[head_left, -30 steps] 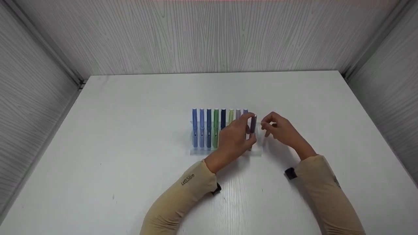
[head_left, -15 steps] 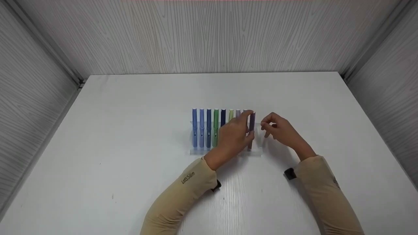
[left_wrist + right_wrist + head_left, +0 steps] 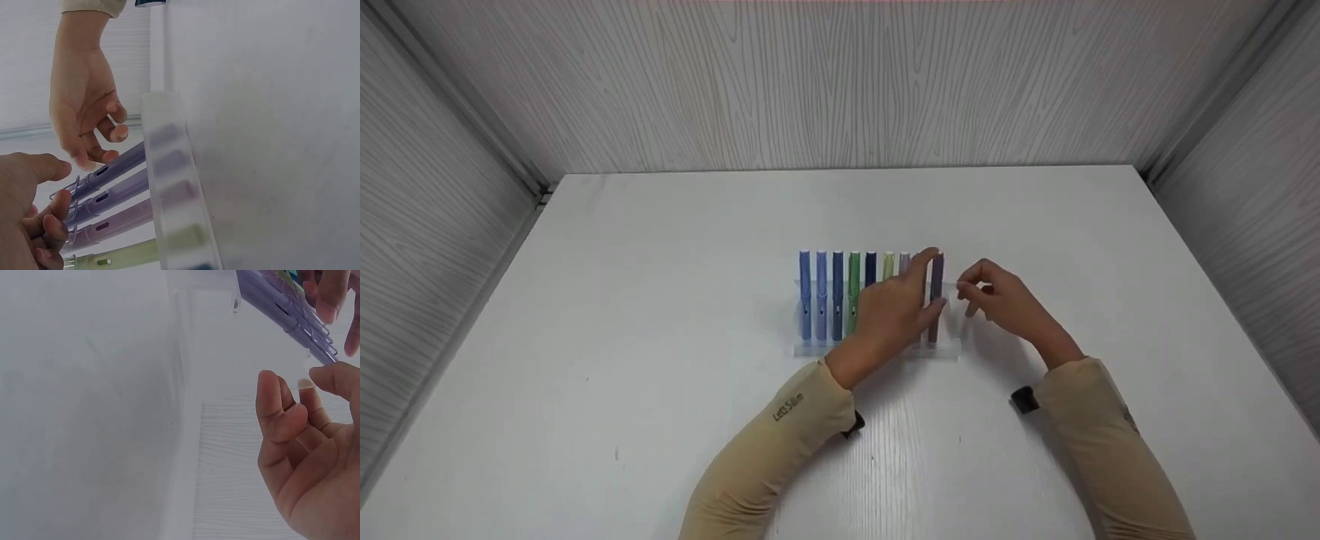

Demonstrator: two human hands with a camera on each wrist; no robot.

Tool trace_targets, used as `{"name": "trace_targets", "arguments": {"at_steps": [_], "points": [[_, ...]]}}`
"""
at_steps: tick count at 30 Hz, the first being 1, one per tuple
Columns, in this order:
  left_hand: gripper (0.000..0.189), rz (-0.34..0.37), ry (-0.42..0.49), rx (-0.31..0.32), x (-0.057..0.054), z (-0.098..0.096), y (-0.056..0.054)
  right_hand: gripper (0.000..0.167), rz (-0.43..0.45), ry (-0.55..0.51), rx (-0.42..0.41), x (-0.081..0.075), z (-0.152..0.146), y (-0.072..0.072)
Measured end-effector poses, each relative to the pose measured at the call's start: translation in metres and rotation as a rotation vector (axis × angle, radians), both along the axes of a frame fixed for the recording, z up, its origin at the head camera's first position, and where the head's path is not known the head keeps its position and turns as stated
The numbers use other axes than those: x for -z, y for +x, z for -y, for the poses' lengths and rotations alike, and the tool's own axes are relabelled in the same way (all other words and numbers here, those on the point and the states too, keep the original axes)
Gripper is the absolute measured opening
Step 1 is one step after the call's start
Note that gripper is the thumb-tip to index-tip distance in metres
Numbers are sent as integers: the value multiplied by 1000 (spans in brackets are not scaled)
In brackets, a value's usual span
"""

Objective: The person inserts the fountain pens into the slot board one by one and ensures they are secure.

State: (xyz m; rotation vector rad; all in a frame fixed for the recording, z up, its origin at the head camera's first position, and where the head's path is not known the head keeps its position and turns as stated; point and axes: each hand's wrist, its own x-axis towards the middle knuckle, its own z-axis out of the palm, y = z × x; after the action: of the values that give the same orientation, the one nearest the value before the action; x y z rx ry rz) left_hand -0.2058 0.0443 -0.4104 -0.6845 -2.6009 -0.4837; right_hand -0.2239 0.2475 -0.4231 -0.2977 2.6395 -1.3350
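Note:
A clear pen rack (image 3: 877, 351) holds a row of upright capped pens, several of them blue, green, yellow or lilac. My left hand (image 3: 889, 307) is at the rightmost purple pen (image 3: 937, 277), index fingertip by its cap top and thumb beside its barrel. In the left wrist view, that thumb (image 3: 50, 169) looks apart from the purple pen (image 3: 112, 169), which sits in the rack. My right hand (image 3: 1001, 300) pinches the rack's right edge between thumb and a finger; its other fingers are curled. The left hand hides parts of some pens.
The rack stands on a white table (image 3: 660, 337) with a grained panel (image 3: 840, 82) behind it and side walls left and right. A dark wrist-camera piece (image 3: 1024, 400) hangs under the right sleeve, another (image 3: 853, 425) under the left.
The purple pen has shifted slightly left and back, into line with the row. My left index finger has straightened and the thumb has loosened. The right hand stays put.

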Motion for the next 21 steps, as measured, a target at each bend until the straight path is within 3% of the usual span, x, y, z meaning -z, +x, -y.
{"name": "trace_targets", "arguments": {"at_steps": [4, 8, 14, 21], "points": [[60, -15, 48, 39, -1, 9, 0, 27, -1, -5, -1, -2, 1, 1], [62, 15, 99, 58, -4, 21, 1, 29, -3, -20, -3, -4, 2, 1], [63, 55, 138, 58, -8, 42, 1, 32, -8, -10, 17, -7, 3, -1], [64, 47, 185, 24, -16, 72, -2, 31, -43, -8, 38, -15, -2, 0]]}}
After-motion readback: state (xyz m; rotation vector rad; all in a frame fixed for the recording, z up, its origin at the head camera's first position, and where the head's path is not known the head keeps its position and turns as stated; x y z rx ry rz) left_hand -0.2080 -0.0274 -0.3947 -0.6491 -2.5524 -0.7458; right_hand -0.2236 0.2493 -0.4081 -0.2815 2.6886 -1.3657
